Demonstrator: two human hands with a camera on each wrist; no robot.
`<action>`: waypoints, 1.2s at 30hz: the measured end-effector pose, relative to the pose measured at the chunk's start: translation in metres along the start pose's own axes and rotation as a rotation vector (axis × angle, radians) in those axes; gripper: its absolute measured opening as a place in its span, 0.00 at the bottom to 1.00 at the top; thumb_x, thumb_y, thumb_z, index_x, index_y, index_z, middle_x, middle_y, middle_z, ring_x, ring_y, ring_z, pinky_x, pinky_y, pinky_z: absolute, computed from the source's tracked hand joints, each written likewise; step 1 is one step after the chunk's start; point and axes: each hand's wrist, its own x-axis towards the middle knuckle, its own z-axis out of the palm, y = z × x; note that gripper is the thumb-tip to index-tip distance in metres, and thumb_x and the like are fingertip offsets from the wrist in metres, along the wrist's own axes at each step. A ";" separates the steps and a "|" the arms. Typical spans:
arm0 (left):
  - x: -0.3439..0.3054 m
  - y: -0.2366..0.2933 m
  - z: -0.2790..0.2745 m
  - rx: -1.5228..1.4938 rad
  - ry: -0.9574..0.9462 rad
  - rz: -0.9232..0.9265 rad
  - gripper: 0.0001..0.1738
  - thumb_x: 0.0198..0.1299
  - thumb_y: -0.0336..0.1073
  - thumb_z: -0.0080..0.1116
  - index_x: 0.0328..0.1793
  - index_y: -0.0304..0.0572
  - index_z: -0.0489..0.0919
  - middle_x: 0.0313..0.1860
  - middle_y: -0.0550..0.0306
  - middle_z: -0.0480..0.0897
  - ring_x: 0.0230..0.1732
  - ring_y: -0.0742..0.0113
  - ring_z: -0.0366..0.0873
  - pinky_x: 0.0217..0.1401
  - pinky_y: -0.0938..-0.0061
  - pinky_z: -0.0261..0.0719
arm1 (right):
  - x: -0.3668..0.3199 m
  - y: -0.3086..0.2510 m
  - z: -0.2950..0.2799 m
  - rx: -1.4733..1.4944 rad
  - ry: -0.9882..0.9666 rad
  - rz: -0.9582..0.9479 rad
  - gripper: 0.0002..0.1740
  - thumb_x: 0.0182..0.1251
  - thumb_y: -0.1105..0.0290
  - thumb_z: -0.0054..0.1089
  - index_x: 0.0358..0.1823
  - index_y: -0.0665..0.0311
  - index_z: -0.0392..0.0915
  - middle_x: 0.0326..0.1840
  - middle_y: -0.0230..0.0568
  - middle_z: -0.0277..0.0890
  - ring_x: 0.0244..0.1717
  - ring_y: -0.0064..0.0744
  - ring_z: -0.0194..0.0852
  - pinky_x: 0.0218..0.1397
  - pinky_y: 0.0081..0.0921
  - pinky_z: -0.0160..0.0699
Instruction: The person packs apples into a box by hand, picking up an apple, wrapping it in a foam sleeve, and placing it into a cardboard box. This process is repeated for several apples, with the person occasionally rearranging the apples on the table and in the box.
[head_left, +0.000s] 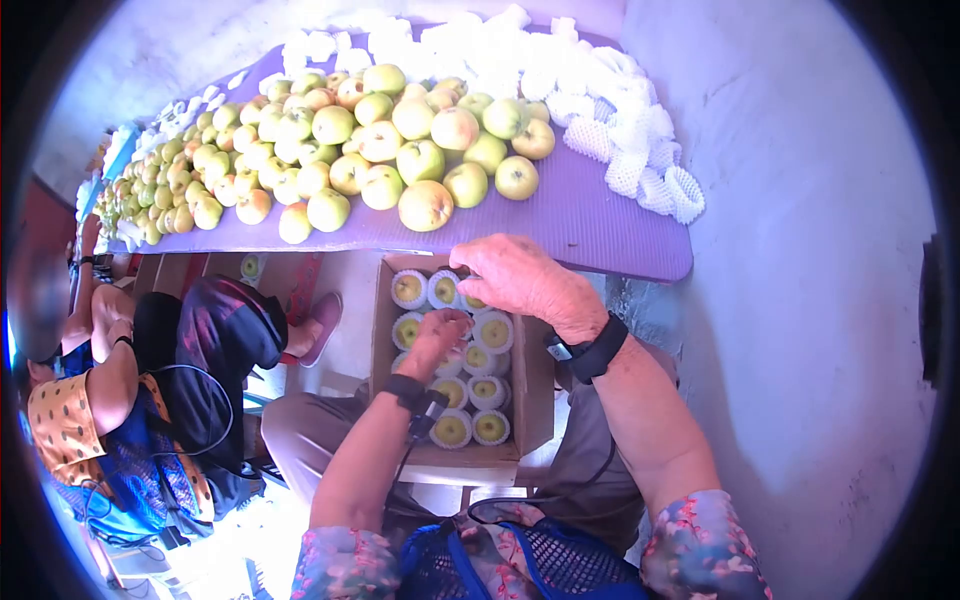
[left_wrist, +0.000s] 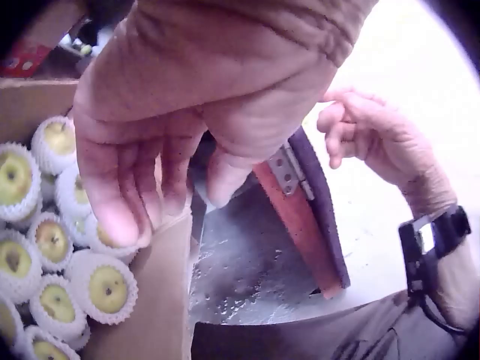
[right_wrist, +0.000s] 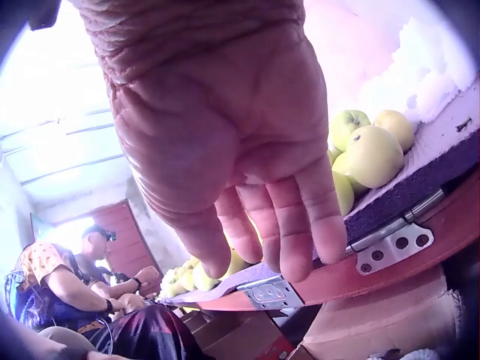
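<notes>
An open cardboard box (head_left: 535, 400) holds rows of green apples in white foam nets (head_left: 490, 428). Over its middle is my left hand (head_left: 437, 340), palm down; in the left wrist view the hand (left_wrist: 202, 97) has loosely bent fingers, their tips at a netted apple (left_wrist: 105, 234) beside the box wall, partly hidden by them. My right hand (head_left: 525, 280) is above the box's far right corner by the table edge. The right wrist view shows this hand (right_wrist: 232, 150) with fingers extended and nothing held.
Loose apples (head_left: 425, 205) are piled on a purple-covered table (head_left: 600, 235) beyond the box, with white foam nets (head_left: 625, 140) behind and to the right. Another person (head_left: 75, 415) sits at the left. A wall (head_left: 800, 250) stands on the right.
</notes>
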 end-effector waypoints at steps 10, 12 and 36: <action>-0.081 0.076 -0.061 0.184 -0.201 0.171 0.18 0.65 0.48 0.57 0.41 0.38 0.83 0.30 0.60 0.82 0.30 0.72 0.81 0.34 0.80 0.78 | -0.003 0.002 -0.005 0.069 0.029 -0.007 0.16 0.57 0.66 0.64 0.45 0.67 0.79 0.35 0.53 0.82 0.38 0.54 0.80 0.41 0.42 0.78; -0.089 0.090 -0.074 0.160 -0.145 0.188 0.19 0.65 0.49 0.58 0.41 0.37 0.83 0.29 0.60 0.82 0.30 0.72 0.81 0.34 0.80 0.79 | -0.002 0.003 -0.001 0.045 0.025 -0.002 0.17 0.57 0.66 0.64 0.45 0.67 0.79 0.34 0.53 0.82 0.39 0.54 0.80 0.42 0.41 0.78; -0.064 0.093 -0.068 -0.154 0.066 0.480 0.15 0.69 0.40 0.55 0.51 0.35 0.81 0.33 0.59 0.83 0.33 0.74 0.82 0.33 0.81 0.80 | 0.078 -0.002 0.042 -0.412 0.573 0.077 0.30 0.40 0.69 0.69 0.50 0.63 0.74 0.41 0.46 0.69 0.48 0.46 0.67 0.49 0.43 0.68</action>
